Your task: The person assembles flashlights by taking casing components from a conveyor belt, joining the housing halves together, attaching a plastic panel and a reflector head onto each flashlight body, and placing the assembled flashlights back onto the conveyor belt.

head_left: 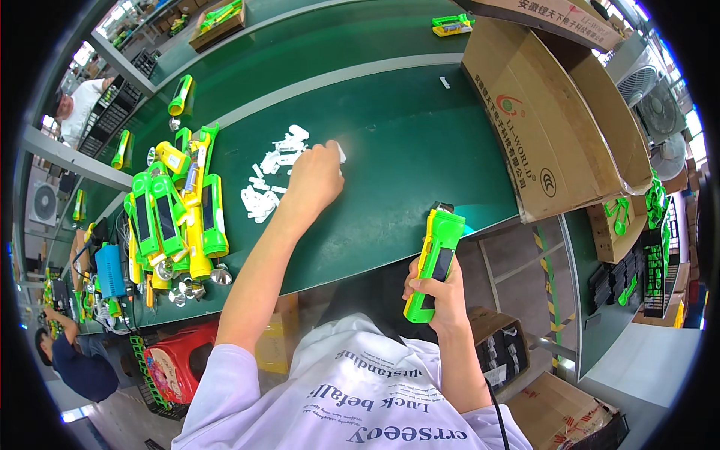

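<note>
The right hand has its grip closed around a green and yellow flashlight, held upright near the green desk edge; beyond it, the left hand pinches a small white part beside the white parts pile, likely for fitting; further left lie stacked flashlights.

Open cardboard box on green table, red stool, grey fans, blue device

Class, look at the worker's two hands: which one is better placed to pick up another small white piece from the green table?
Left. The left hand already rests beside the white pieces, while the right hand is occupied gripping a green flashlight.
</note>
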Available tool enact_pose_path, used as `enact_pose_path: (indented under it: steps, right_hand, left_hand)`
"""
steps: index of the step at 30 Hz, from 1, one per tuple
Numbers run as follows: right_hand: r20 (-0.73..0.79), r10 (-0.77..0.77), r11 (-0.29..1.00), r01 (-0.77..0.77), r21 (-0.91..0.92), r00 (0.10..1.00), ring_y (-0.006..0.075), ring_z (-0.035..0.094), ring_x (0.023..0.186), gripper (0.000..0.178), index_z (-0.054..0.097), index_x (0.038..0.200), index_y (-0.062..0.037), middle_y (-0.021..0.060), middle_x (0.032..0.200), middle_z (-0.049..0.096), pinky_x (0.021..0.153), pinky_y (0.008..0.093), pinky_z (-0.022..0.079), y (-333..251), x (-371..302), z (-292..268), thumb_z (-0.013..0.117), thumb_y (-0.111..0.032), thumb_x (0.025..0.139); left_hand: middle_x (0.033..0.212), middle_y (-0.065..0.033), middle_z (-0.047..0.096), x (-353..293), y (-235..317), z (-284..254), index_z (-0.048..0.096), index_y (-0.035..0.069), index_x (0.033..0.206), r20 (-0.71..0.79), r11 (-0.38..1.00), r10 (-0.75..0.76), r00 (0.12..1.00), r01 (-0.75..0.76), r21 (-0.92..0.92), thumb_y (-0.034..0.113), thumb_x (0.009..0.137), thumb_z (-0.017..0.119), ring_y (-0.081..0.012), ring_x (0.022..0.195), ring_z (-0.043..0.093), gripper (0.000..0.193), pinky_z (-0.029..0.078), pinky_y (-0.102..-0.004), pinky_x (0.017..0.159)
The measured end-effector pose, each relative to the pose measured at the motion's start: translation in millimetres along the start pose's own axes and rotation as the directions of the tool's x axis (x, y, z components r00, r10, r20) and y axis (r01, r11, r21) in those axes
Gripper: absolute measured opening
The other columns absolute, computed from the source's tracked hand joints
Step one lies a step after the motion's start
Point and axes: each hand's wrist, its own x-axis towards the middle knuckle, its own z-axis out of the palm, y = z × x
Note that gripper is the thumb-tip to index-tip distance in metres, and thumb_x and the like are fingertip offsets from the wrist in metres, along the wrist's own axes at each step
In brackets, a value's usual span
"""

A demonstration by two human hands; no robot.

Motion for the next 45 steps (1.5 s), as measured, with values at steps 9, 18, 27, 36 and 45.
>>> enact_pose_path:
  steps: [9, 18, 27, 36, 45]
  right_hand:
    - [0.047, 0.038, 0.999, -0.039, 0.034, 0.998, 0.0214, 0.062, 0.063, 0.065, 0.042, 0.127, -0.0038, 0.01, 0.083, 0.059, 0.058, 0.0364, 0.054, 4.1, 4.8, -13.3, 0.062, 0.01, 0.067]
    - [0.088, 0.064, 0.996, -0.069, 0.051, 0.994, 0.0221, 0.058, 0.057, 0.08, 0.038, 0.135, -0.0005, 0.0098, 0.076, 0.056, 0.054, 0.0366, 0.052, 5.2, 3.9, -5.0, 0.063, 0.002, 0.059]
    - [0.088, 0.066, 0.997, -0.068, 0.021, 0.994, 0.0217, 0.06, 0.061, 0.075, 0.039, 0.133, -0.0015, 0.0102, 0.079, 0.057, 0.057, 0.0362, 0.053, 9.0, 0.3, -7.5, 0.063, 0.007, 0.062]
    - [0.129, 0.034, 0.999, -0.029, -0.037, 0.991, 0.0211, 0.063, 0.067, 0.067, 0.042, 0.125, -0.0024, 0.0108, 0.084, 0.059, 0.059, 0.0358, 0.055, 9.7, 0.1, 2.2, 0.064, 0.011, 0.063]
    - [0.114, -0.01, 0.997, 0.019, -0.077, 0.993, 0.0199, 0.064, 0.069, 0.069, 0.043, 0.128, -0.0031, 0.0087, 0.091, 0.058, 0.059, 0.036, 0.056, 15.4, 0.0, 2.5, 0.062, 0.013, 0.064]
  left_hand:
    - [0.091, -0.0243, 0.061, -70.8, 19.4, -25.5, 0.056, -0.003, 0.101, 0.086, 0.95, 0.088, 0.992, -0.057, -0.306, 0.001, 0.073, 0.064, -0.0406, 0.089, 0.061, 0.03, 0.05, -0.0462, 0.08]
    - [0.092, -0.0154, 0.053, -77.6, 24.7, -19.1, 0.056, 0.0, 0.11, 0.211, 0.911, 0.41, 0.887, -0.388, -0.139, -0.004, 0.074, 0.063, -0.0324, 0.092, 0.057, 0.036, 0.049, -0.0415, 0.083]
    - [0.091, -0.0095, 0.057, -71.8, 30.5, -23.6, 0.054, 0.0, 0.105, 0.215, 0.735, 0.429, 0.878, -0.2, -0.648, -0.003, 0.073, 0.067, -0.0202, 0.082, 0.063, 0.035, 0.052, -0.0318, 0.074]
    - [0.095, -0.0038, 0.061, -105.6, 50.4, 18.2, 0.053, 0.003, 0.107, 0.147, -0.261, 0.387, 0.91, 0.261, -0.929, -0.006, 0.077, 0.069, -0.0121, 0.088, 0.064, 0.035, 0.054, -0.0283, 0.078]
    - [0.099, -0.0081, 0.059, -112.6, 59.6, 6.0, 0.051, 0.001, 0.106, 0.201, -0.089, 0.353, 0.914, 0.247, -0.965, -0.001, 0.079, 0.072, -0.0151, 0.09, 0.065, 0.034, 0.055, -0.0296, 0.081]
